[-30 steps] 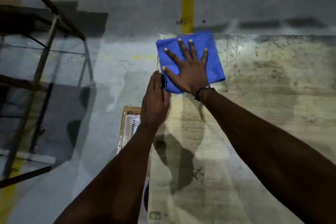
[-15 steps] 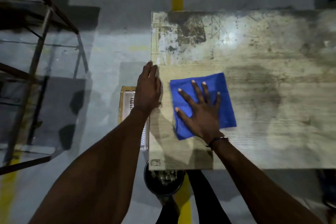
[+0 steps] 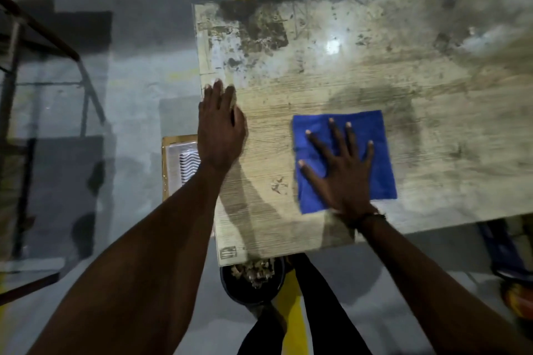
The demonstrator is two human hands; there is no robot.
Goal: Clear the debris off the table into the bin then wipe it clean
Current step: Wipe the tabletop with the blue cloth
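While the right hand (image 3: pixel 344 179) presses flat, fingers spread, on a blue cloth (image 3: pixel 366 135), the left hand (image 3: pixel 220 130) rests open at the table (image 3: pixel 360 72) edge. The worn tabletop is stained; a bin (image 3: pixel 252 282) of scraps stands below on grey floor (image 3: pixel 138 72)

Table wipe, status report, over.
Right hand flat on blue cloth, mid-table. Left hand braced at table edge. Nothing blocking.

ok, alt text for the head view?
Right hand presses flat on a blue cloth on a stained table; left hand rests open at its left edge. A bin holding debris sits below the near edge.
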